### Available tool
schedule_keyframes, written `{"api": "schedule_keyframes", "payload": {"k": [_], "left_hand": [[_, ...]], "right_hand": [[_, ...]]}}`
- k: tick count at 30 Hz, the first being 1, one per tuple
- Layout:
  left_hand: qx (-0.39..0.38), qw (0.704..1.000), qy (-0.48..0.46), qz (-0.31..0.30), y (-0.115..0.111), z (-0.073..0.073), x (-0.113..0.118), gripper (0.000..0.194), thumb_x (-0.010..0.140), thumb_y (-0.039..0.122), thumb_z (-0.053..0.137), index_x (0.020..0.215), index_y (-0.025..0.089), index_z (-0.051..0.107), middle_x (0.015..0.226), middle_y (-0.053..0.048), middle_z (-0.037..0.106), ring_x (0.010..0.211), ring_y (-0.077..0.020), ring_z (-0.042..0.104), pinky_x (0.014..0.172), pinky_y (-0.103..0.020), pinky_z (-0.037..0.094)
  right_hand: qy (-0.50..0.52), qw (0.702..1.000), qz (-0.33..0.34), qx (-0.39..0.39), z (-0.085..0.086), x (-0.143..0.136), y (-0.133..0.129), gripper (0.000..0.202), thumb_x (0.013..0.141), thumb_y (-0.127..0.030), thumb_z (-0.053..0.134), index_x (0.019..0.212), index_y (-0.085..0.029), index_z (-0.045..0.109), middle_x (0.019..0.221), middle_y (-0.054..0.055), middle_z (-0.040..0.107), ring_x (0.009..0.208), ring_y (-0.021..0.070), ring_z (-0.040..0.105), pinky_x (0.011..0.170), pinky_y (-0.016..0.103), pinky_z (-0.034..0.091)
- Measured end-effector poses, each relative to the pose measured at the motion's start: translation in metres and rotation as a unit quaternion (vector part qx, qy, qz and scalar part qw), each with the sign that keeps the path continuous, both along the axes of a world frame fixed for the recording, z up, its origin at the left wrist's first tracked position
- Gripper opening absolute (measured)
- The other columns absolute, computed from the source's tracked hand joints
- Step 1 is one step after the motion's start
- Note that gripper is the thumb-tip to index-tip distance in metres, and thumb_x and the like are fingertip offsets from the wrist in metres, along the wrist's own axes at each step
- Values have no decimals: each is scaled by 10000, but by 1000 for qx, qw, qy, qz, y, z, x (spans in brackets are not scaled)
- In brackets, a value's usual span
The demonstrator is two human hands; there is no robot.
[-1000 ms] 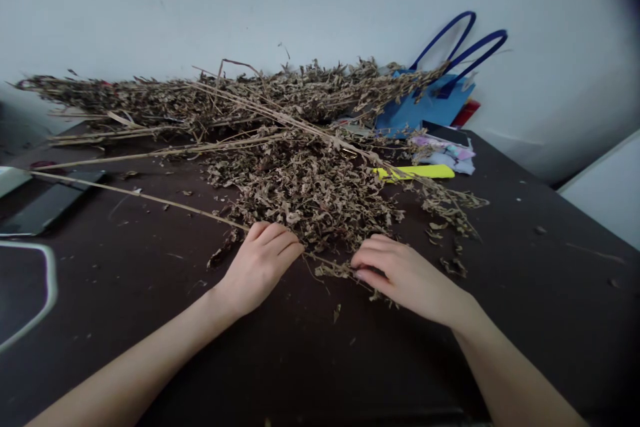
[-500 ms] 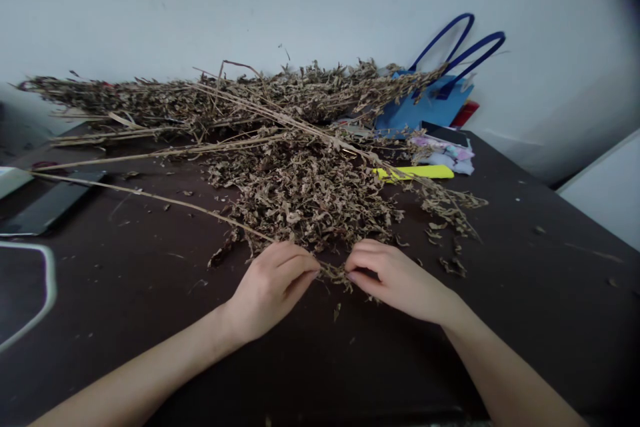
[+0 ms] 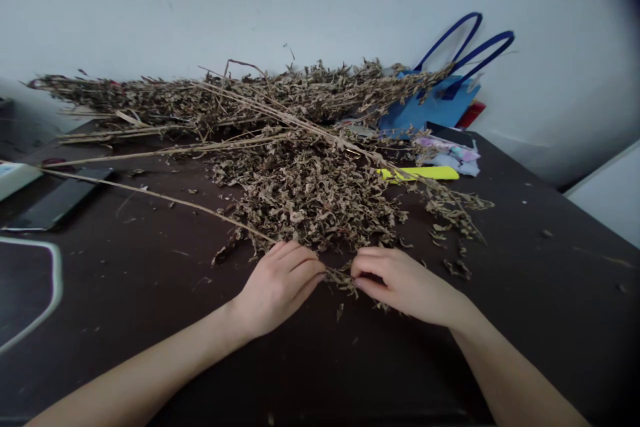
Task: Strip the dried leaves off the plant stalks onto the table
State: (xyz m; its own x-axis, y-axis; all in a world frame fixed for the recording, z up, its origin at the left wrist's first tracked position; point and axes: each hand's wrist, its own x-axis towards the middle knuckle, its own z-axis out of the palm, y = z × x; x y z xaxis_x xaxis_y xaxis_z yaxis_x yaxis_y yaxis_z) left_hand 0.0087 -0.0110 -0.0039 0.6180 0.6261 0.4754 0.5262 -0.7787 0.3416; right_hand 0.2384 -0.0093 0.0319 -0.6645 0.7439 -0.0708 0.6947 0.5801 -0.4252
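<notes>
A long dried plant stalk [image 3: 165,196] runs from the left side of the table into my left hand [image 3: 283,287], whose fingers are closed round it. Its leafy end [image 3: 342,278] shows between my two hands. My right hand [image 3: 407,283] pinches that leafy part, thumb against fingers; the exact bit between the fingertips is hidden. Just beyond both hands lies a loose heap of crumpled dry leaves [image 3: 310,197]. A small fallen leaf [image 3: 340,312] rests on the dark table below the gap between the hands.
Behind the heap, a large bundle of dried stalks [image 3: 200,103] lies along the wall. At right are a blue bag [image 3: 413,113], a yellow object [image 3: 420,173] and a patterned cloth packet [image 3: 450,150]. A dark flat phone-like object [image 3: 60,199] and a white-rimmed object [image 3: 56,280] sit at left.
The whole scene has shifted slightly to the right in view. My right hand is a touch lower and farther from the left; both keep their closed hold on the stalk.
</notes>
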Motion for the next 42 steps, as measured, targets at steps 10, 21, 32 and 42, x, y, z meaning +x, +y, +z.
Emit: {"api": "schedule_keyframes", "payload": {"k": [10, 21, 32, 42], "left_hand": [[-65, 997, 5, 43, 1, -4, 2, 186, 881, 251, 477, 960, 156, 616, 880, -68, 673, 821, -201, 599, 734, -369, 476], [7, 999, 10, 37, 3, 0, 1, 161, 867, 243, 503, 940, 166, 625, 903, -60, 685, 991, -221, 581, 994, -466, 323], [-236, 964, -99, 74, 2, 6, 3, 190, 885, 236, 462, 882, 172, 641, 800, -29, 667, 723, -144, 604, 655, -263, 481], [-189, 972, -108, 85, 0, 2, 3, 158, 864, 221, 493, 771, 157, 604, 719, -16, 606, 661, -129, 556, 613, -257, 446]], "right_hand": [[-2, 1000, -1, -27, 1, 4, 3, 138, 854, -165, 461, 735, -189, 527, 736, -20, 553, 655, 102, 505, 609, 240, 346], [12, 999, -9, -51, 4, 1, 2, 129, 845, -165, 471, 722, -190, 500, 720, -26, 547, 640, 98, 494, 594, 228, 343], [22, 999, -28, -23, -3, -4, 0, 126, 861, -180, 479, 741, -188, 519, 769, -23, 531, 676, 93, 492, 616, 232, 356], [2, 996, -48, 77, -12, -6, 0, 125, 882, -180, 460, 788, -181, 542, 841, 24, 502, 815, 145, 483, 712, 283, 401]]}}
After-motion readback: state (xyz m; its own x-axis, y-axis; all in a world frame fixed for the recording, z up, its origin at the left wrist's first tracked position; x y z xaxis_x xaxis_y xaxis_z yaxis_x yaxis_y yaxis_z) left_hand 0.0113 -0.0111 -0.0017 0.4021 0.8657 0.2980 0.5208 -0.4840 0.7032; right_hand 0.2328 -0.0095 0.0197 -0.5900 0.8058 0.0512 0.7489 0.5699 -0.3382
